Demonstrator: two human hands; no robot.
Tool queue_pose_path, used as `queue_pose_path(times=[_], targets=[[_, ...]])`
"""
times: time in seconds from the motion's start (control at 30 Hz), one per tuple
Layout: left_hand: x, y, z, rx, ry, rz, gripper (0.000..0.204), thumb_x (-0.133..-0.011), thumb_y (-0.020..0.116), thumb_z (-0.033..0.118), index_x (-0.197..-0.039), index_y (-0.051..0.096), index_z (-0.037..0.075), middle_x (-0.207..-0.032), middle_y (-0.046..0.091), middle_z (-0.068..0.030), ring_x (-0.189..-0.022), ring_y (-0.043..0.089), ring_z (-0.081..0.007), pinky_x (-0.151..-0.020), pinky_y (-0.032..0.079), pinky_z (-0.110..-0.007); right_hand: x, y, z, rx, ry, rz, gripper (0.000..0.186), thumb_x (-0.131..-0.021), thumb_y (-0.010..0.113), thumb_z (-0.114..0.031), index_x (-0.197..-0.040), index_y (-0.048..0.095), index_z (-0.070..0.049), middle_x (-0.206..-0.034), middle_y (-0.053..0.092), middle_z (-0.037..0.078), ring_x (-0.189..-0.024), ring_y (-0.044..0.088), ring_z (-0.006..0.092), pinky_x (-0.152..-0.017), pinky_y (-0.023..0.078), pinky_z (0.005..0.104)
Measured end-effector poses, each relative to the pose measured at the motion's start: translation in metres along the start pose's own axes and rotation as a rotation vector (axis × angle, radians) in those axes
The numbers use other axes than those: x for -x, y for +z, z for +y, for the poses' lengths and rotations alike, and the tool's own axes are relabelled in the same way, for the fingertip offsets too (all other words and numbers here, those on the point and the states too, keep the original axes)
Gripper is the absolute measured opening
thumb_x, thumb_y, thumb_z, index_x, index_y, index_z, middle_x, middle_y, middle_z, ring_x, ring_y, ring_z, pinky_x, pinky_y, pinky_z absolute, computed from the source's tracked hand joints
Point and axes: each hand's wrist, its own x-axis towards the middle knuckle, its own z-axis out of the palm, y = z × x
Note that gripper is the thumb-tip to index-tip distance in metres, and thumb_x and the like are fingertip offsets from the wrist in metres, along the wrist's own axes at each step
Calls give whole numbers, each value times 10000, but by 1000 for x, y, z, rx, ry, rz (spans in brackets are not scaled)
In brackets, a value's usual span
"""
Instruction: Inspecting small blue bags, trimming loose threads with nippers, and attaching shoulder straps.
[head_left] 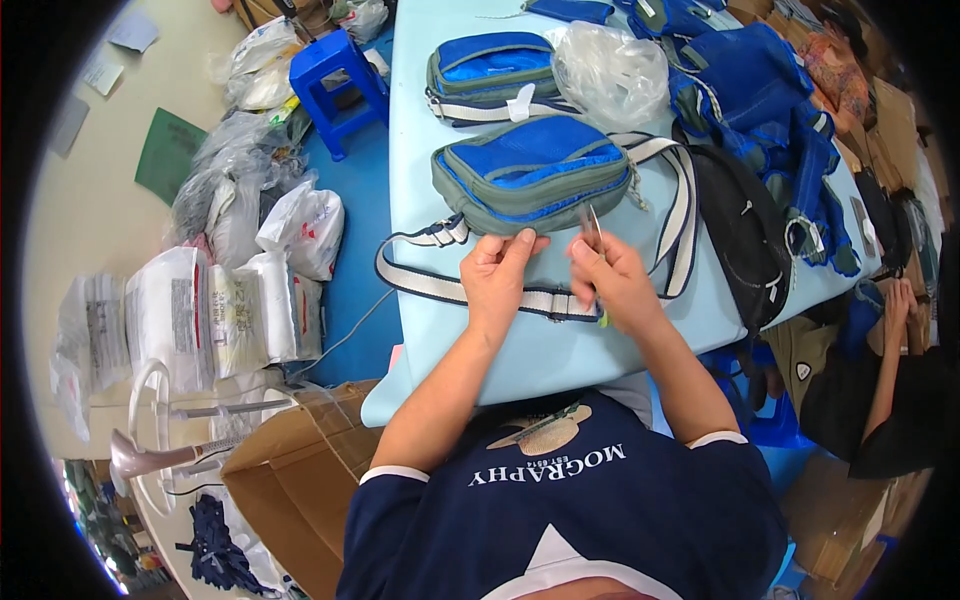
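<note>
A blue and grey zipped waist bag (540, 165) lies on the table in front of me. Its white strap with dark edges (425, 285) loops around the near side. At the bag's near edge, my left hand (495, 285) is closed, thumb and fingertips pinching the grey fabric there. My right hand (617, 283) is wrapped round a small pair of thread snips (593, 222), whose metal blades point up beside the bag's near right side. Most of the snips is hidden by the fingers. Whether a thread lies between the blades is too small to tell.
Behind sits a second blue and grey bag (495, 65), with a clear plastic bag (610, 70) beside it. To the right are a black bag (742, 225) and a heap of blue pieces (755, 85). A blue stool (335, 75) stands left; another person's hand (900, 300) shows far right.
</note>
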Motion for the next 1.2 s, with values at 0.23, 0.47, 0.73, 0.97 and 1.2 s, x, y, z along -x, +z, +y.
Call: queue_pose_path(times=[0.23,0.47,0.73,0.97,1.2], targets=[[6,6,1,-150,114,36,101,-848,640,73,-830,646,-27,-812,680,-72,-707,578,-67,-616,445,-197,7,12,-4,-310,310,-79,360,-932,431,-286,-830,571,29,-583,519,83,-502,484,160,-490,392,269],[10,4,3,-253,95,77,118,-835,666,99,-794,666,-12,-724,652,-23,-612,498,-33,-529,406,-196,3,21,1,-440,373,-50,355,-929,432,-291,-818,554,23,-568,497,84,-475,466,169,-453,372,263],[9,2,1,-162,90,47,110,-837,664,92,-790,650,-7,-717,638,-18,-617,503,-37,-535,411,-190,-2,17,4,-730,463,-193,297,-914,427,-248,-817,552,4,-588,501,82,-466,472,170,-428,361,279],[9,0,1,-187,69,9,92,-845,647,70,-815,641,-17,-762,656,-40,-654,532,-48,-589,437,-195,-2,14,8,-314,359,-144,296,-913,430,-252,-818,558,-3,-578,516,91,-477,501,214,-453,392,308],[6,-2,-7,-65,110,-35,93,-849,641,62,-838,638,-31,-793,667,-72,-691,577,-74,-626,454,-202,8,6,4,1276,-520,285,82,-723,606,-67,-793,564,-68,-660,583,84,-615,585,301,-531,448,394]])
